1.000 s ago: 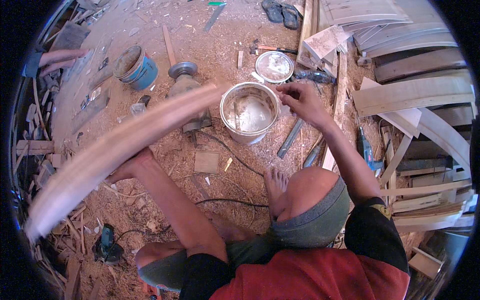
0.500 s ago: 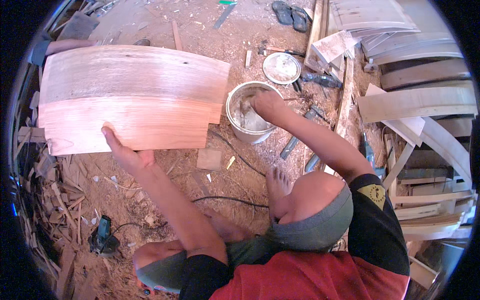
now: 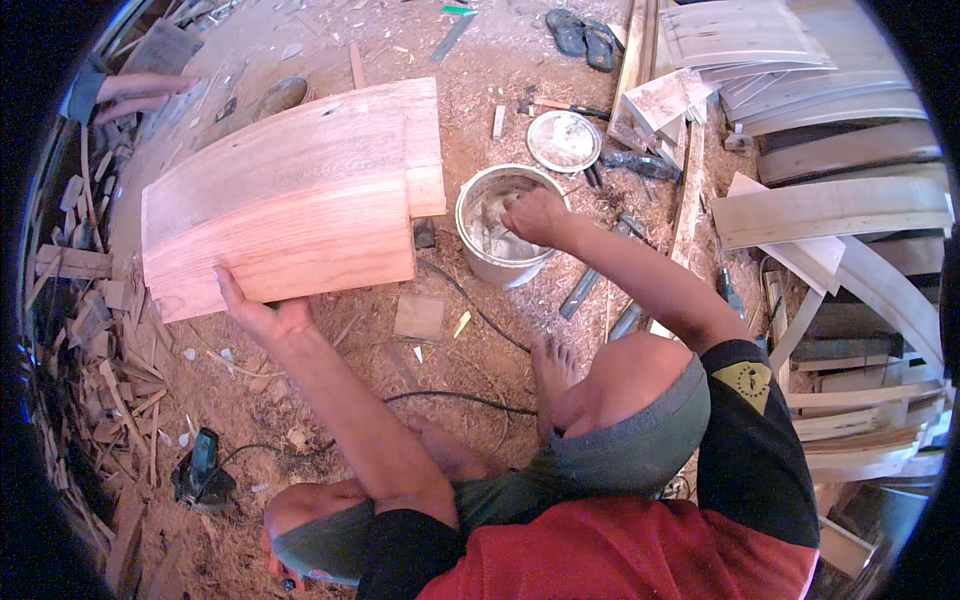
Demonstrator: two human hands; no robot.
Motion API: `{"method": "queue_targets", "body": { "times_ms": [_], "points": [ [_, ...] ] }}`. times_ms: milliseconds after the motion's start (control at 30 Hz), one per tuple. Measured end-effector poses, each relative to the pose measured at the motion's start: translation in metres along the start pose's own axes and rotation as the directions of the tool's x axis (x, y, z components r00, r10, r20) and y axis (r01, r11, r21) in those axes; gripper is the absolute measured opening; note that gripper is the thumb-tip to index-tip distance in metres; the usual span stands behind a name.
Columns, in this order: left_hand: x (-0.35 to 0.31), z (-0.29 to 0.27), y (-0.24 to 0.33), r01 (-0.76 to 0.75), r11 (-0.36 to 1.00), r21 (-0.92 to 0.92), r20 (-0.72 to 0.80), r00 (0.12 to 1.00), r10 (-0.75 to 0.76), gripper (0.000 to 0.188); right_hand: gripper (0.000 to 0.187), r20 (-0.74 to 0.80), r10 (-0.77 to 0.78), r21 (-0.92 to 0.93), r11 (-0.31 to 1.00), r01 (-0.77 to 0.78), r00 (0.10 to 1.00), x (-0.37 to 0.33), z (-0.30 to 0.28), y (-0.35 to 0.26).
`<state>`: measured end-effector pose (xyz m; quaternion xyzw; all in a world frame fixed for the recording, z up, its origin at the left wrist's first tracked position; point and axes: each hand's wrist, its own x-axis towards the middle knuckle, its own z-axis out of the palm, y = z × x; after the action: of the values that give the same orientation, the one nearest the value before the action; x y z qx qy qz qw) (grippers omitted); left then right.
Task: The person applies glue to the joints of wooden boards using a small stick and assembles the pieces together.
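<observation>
My left hand (image 3: 265,315) grips a wide wooden board (image 3: 310,190) by its near edge, thumb on the upper face and fingers hidden beneath. The board is joined from pieces, paler grey at the far side and reddish nearby, with a stepped right end. My right hand (image 3: 538,217) reaches into a white bucket (image 3: 505,272) with its fingers curled. Pale, pasty stuff coats the inside of the bucket. Whatever those fingers hold is hidden from view. Just beyond the bucket lies its round lid (image 3: 564,141), smeared with white.
A hammer (image 3: 565,105) lies past the lid. Curved wooden panels (image 3: 835,210) are stacked at the right. A green power tool (image 3: 205,465) with a black cord sits at lower left by scrap wood (image 3: 110,375). Another person's limbs (image 3: 135,95) show at far left. Sandals (image 3: 583,38) lie at the back.
The board has turned and tilted, its left end shifting rightward and its right end rising in the picture. My right hand stays in the bucket. More of the other person's limbs shows.
</observation>
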<state>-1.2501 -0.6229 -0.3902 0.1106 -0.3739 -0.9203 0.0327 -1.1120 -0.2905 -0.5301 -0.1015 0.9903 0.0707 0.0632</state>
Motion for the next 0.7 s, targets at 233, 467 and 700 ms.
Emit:
{"method": "queue_targets", "body": {
  "times_ms": [233, 467, 700],
  "points": [
    [0.007, -0.007, -0.001, -0.029, 0.999, 0.019, -0.01, 1.0, 0.029, 0.047, 0.022, 0.449, 0.015, 0.226, 0.965, -0.13, 0.893, 0.008, -0.054, 0.018],
    [-0.006, 0.0, -0.029, 0.009, 0.996, 0.086, -0.074, 0.997, -0.003, 0.062, 0.021, 0.059, 0.115, 0.683, 0.719, -0.125, 0.992, -0.078, -0.093, 0.087],
    [-0.016, 0.001, -0.055, 0.141, 0.98, 0.138, -0.167, 0.979, -0.117, 0.061, 0.02, -0.149, 0.418, 0.901, 0.43, -0.051, 0.896, -0.109, -0.141, 0.064]
  ]
}}
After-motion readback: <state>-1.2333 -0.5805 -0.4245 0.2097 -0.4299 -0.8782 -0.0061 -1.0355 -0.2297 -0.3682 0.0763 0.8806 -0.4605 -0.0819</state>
